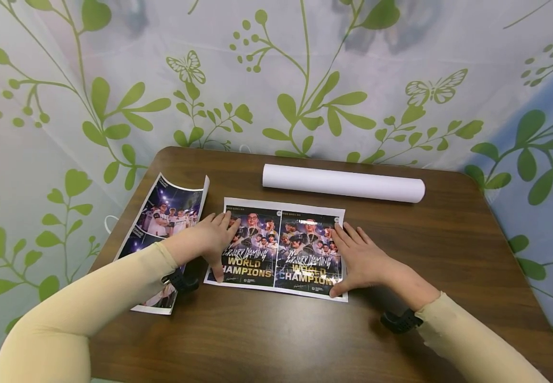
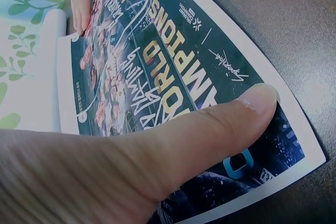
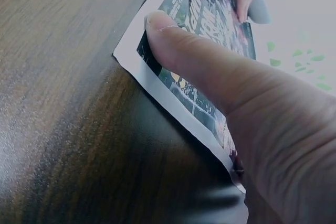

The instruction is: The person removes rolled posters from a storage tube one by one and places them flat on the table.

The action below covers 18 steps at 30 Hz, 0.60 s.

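A printed poster sheet [image 1: 276,250] with two matching "World Champions" pictures and a white border lies on the brown table. My left hand [image 1: 214,239] rests spread on its left side, the thumb [image 2: 231,119] on the print near the lower corner. On its right side my right hand [image 1: 362,258] lies with fingers spread, the thumb [image 3: 178,45] close to the near corner. In the right wrist view the sheet's side edge [image 3: 178,111] is slightly wavy. Neither hand has its fingers curled round anything.
To the left lies a second printed sheet [image 1: 154,229] with group photos, its right edge curling up, partly under the left forearm. A white paper roll [image 1: 343,183] lies behind the poster on the table [image 1: 449,255]. A leaf-patterned curtain [image 1: 276,80] hangs behind.
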Available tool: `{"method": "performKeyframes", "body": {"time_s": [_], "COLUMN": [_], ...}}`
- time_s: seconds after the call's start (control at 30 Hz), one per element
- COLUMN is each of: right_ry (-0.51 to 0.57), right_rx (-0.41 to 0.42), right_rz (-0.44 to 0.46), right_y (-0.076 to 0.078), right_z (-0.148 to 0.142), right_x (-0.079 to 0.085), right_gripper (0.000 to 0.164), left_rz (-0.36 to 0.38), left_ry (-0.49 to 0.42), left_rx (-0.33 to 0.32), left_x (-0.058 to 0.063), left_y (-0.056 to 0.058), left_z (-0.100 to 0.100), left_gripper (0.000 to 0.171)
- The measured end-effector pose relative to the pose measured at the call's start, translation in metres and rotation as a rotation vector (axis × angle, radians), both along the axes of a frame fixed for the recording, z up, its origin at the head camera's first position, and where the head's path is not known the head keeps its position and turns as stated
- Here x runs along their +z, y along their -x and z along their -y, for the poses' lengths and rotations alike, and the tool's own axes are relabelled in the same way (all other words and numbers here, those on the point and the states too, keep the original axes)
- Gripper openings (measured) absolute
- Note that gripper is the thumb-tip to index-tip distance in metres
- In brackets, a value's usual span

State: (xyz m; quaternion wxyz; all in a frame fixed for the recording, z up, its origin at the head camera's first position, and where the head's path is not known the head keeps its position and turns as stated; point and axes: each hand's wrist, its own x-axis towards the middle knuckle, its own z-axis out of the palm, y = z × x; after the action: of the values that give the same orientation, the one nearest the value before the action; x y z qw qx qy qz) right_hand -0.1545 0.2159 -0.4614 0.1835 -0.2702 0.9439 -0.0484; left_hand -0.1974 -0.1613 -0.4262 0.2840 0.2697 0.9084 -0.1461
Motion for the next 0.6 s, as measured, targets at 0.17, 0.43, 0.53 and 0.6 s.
{"method": "performKeyframes", "body": {"time_s": [0.17,0.43,0.53,0.6], "right_ry": [-0.018,0.004,0.012,0.014], "right_rx": [0.015,0.032,0.037,0.039], "right_rz": [-0.020,-0.039,-0.049,-0.056], "right_y": [0.002,0.006,0.009,0.012], "right_z": [0.000,-0.003,-0.004,-0.005], "right_x": [0.002,0.000,-0.001,-0.002], "right_gripper": [0.153,0.146,0.144,0.142], "left_rz": [-0.012,-0.017,-0.014,-0.006], "left_ry": [0.011,-0.028,-0.039,-0.047], "left_rx": [-0.013,-0.022,-0.017,-0.009], "left_x": [0.002,0.002,0.001,0.001], "left_y": [0.000,0.000,0.001,0.002], "left_z": [0.001,0.005,0.006,0.006], "left_gripper": [0.155,0.151,0.150,0.149]}}
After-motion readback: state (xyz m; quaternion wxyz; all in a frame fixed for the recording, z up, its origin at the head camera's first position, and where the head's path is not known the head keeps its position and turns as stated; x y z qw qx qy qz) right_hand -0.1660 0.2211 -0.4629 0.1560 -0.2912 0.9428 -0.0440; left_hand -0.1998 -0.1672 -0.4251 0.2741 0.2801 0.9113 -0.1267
